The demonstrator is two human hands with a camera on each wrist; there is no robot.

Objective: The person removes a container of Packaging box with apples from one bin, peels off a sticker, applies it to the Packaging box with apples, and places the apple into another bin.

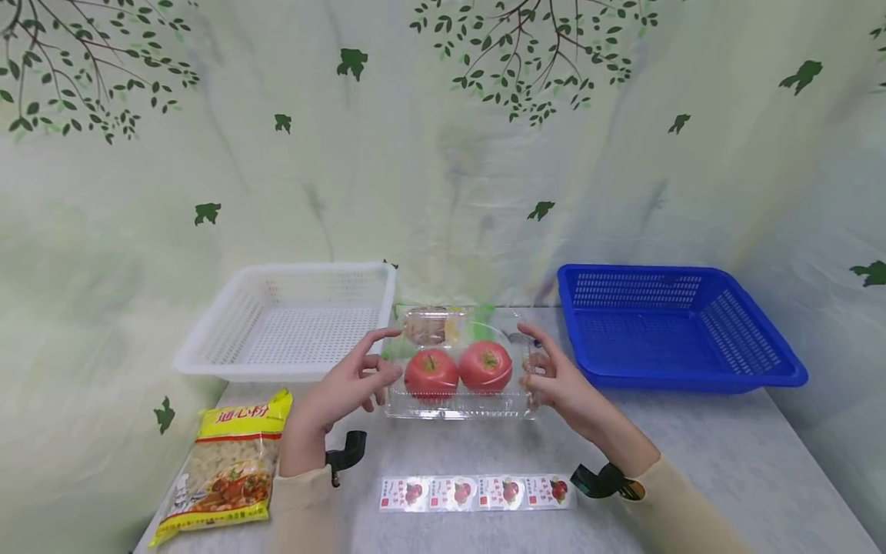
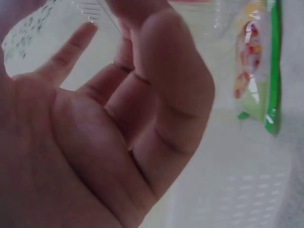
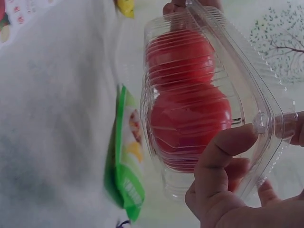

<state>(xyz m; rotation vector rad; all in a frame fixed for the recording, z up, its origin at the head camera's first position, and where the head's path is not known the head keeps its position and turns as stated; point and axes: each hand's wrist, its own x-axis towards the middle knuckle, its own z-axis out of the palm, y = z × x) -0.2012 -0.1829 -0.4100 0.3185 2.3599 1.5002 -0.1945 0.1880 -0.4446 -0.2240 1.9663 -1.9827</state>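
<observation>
A clear plastic clamshell box point(image 1: 460, 409) is held up between both hands above the grey table, with two red apples point(image 1: 431, 375) inside. My left hand point(image 1: 349, 383) grips the box's left edge, index finger stretched along the upper corner. At the opposite edge, my right hand point(image 1: 564, 382) pinches the rim between thumb and fingers. The right wrist view shows the thumb at the rim of the ribbed box point(image 3: 156, 52) and the apples point(image 3: 190, 118) side by side. In the left wrist view, the left hand point(image 2: 109, 118) covers most of its hold on the box.
Behind the box lies a green-edged food packet point(image 1: 425, 327). A white basket point(image 1: 284, 377) stands at back left, a blue basket point(image 1: 681, 382) at back right. A yellow pasta bag point(image 1: 231, 469) lies at left, and a strip of fruit labels point(image 1: 477, 494) lies in front.
</observation>
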